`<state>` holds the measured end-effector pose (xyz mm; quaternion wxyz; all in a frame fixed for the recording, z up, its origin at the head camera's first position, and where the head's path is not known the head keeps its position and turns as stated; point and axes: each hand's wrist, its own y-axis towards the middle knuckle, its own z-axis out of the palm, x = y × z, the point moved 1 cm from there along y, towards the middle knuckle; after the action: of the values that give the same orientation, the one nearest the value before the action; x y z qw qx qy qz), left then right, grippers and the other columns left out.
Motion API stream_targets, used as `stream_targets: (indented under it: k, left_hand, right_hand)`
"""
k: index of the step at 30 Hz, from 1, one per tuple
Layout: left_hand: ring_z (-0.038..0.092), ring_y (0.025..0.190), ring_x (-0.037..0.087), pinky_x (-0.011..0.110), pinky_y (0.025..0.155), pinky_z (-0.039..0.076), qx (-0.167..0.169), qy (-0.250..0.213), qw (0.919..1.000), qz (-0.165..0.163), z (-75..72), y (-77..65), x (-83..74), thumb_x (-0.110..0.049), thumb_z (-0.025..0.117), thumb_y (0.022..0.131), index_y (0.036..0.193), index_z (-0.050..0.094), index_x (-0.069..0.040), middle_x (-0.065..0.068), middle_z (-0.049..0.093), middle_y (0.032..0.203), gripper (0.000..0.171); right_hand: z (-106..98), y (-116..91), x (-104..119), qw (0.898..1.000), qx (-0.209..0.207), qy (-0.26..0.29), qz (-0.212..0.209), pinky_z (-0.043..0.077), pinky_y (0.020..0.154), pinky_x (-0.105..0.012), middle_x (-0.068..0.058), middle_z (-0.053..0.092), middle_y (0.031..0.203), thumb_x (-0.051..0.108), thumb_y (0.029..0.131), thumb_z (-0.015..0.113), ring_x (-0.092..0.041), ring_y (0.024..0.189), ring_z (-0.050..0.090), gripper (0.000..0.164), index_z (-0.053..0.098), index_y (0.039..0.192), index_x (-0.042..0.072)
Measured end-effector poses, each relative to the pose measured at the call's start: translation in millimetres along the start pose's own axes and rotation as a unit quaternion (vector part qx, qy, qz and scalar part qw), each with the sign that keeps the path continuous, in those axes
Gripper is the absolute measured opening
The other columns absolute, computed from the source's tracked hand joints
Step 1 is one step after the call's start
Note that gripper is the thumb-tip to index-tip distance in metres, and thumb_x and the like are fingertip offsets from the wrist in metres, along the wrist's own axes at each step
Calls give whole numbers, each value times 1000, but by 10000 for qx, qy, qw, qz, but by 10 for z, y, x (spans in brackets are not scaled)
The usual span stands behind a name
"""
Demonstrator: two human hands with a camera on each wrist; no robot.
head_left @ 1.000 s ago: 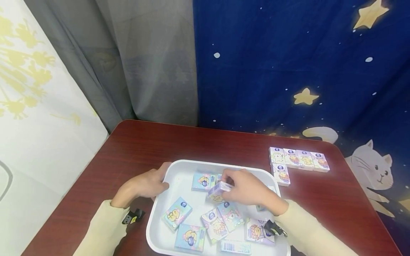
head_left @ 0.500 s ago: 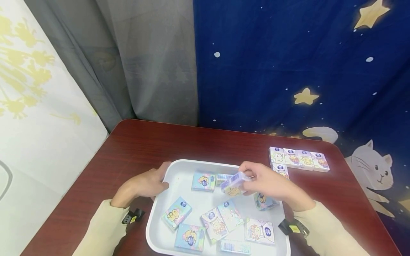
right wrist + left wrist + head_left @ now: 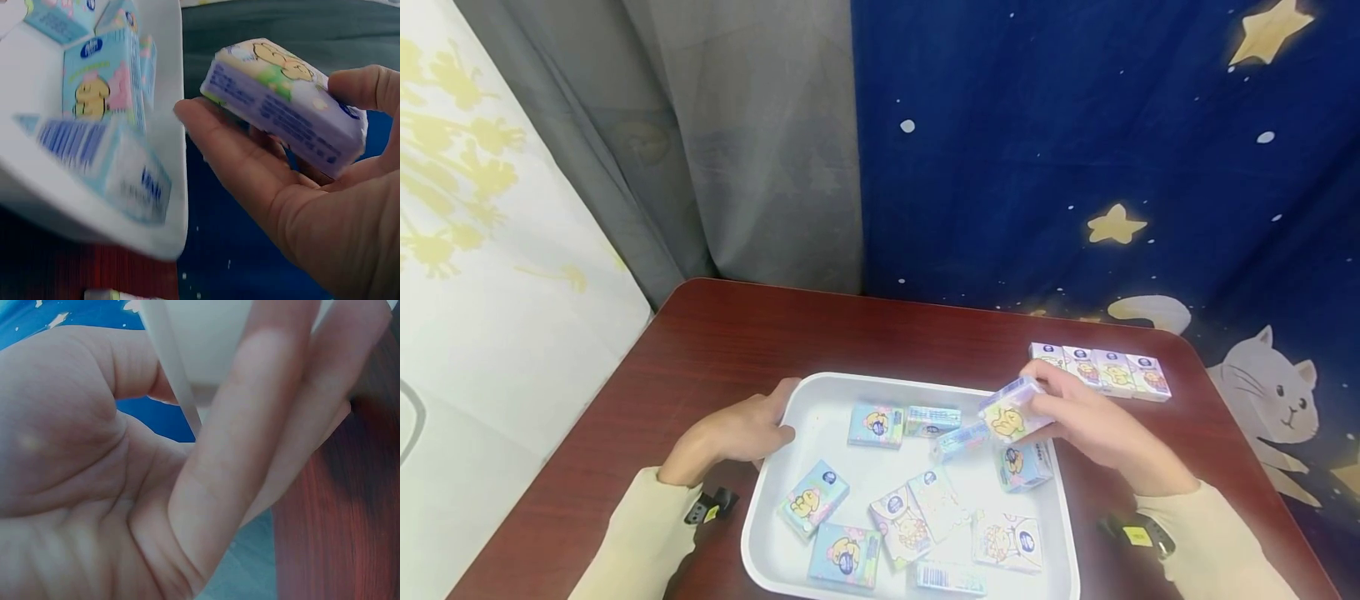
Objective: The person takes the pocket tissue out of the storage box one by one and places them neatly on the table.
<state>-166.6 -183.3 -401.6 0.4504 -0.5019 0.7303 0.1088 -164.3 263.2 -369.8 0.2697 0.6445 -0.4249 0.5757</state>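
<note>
My left hand (image 3: 745, 429) grips the left rim of a white plastic tray (image 3: 880, 479), thumb over the inside and fingers along the outside wall, as the left wrist view shows of the tray wall (image 3: 194, 337). My right hand (image 3: 1093, 421) holds a purple pocket tissue pack (image 3: 1009, 419) between thumb and fingers, raised at the tray's right rim. In the right wrist view, that purple tissue pack (image 3: 281, 109) shows a printed yellow character. Several blue and purple tissue packs lie in the tray, among them a blue tissue pack (image 3: 1022, 465) beneath my right hand.
On the dark red table (image 3: 820, 329), a row of purple tissue packs (image 3: 1112, 372) sits at the back right, partly hidden by my right hand. A grey curtain (image 3: 775, 150) and a blue star-patterned curtain (image 3: 1000, 167) hang behind the table.
My right hand has lifted the purple tissue pack and carried it rightward from the tray's middle to its right rim. My left hand stays on the left rim.
</note>
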Motion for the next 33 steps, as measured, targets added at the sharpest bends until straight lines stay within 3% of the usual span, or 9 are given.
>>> stream_targets:
  k: [4, 11, 15, 20, 23, 25, 30, 32, 33]
  left_hand:
    - [77, 71, 23, 41, 53, 65, 18, 23, 10000, -48, 4, 3, -5, 5, 60, 101, 163, 21, -4, 14, 72, 98, 74]
    - [76, 71, 23, 43, 52, 65, -1, 1, 10000, 11, -9, 5, -2, 5, 62, 100, 163, 21, -3, 14, 71, 99, 75]
    - [76, 71, 23, 43, 52, 65, -1, -11, 10000, 14, -11, 3, 0, 5, 62, 100, 163, 21, -4, 14, 71, 101, 76]
    - [76, 70, 23, 43, 53, 65, 1, 10, 10000, 3, -9, -1, -6, 5, 62, 100, 163, 21, -4, 14, 71, 100, 76]
    - [76, 70, 23, 43, 52, 65, 4, 18, 10000, 2, -9, -4, -6, 5, 62, 100, 163, 21, -4, 14, 71, 100, 76]
    - [76, 70, 23, 43, 52, 65, 5, 16, 10000, 3, -9, -6, -7, 5, 62, 100, 163, 21, -4, 14, 71, 100, 76]
    - [76, 72, 23, 43, 53, 65, 26, -26, 10000, 10, -7, -2, 1, 4, 61, 100, 164, 20, -4, 15, 71, 101, 76]
    - [77, 72, 24, 44, 54, 65, 41, -52, 10000, 21, -7, 1, 5, 4, 61, 100, 164, 19, -4, 15, 71, 101, 77]
    - [77, 72, 24, 44, 54, 65, 43, -60, 10000, 23, -7, 1, 4, 4, 61, 100, 164, 19, -4, 15, 71, 101, 77]
  right_hand:
    - [-152, -58, -86, 9991, -284, 274, -118, 66, 89, -39, -13, 72, 114, 1, 107, 47, -24, 103, 76, 16, 50, 123, -2]
    - [-468, -165, -293, 9939, -753, 789, -158, 66, 80, -33, -2, 74, 109, -2, 110, 47, -19, 92, 77, 23, 57, 124, 12]
    - [-609, -227, -408, 9909, -1180, 615, 202, 66, 76, -32, -2, 72, 106, 0, 111, 50, -17, 88, 76, 24, 52, 134, 2]
    - [-741, -306, -554, 9835, -1619, 83, 802, 63, 74, -27, 2, 72, 102, 8, 112, 55, -13, 85, 74, 53, 32, 156, -11]
    - [-814, -332, -657, 9804, -1673, 344, 979, 63, 75, -27, 3, 73, 104, 9, 112, 57, -13, 88, 74, 61, 25, 161, -11]
    - [-862, -344, -728, 9780, -1700, 661, 1008, 64, 78, -27, 2, 74, 106, 8, 112, 58, -14, 90, 75, 60, 27, 160, -10]
    - [-977, -406, -900, 9716, -1800, 1206, 949, 65, 80, -29, 0, 76, 108, 8, 111, 62, -16, 93, 76, 32, 54, 142, 11]
    - [-1013, -434, -958, 9702, -1852, 1212, 987, 65, 79, -29, 0, 77, 108, 8, 110, 64, -16, 93, 77, 30, 55, 138, 15]
    - [-1026, -442, -986, 9713, -1849, 1122, 986, 65, 79, -29, 0, 77, 108, 9, 110, 64, -17, 92, 77, 32, 54, 141, 11]
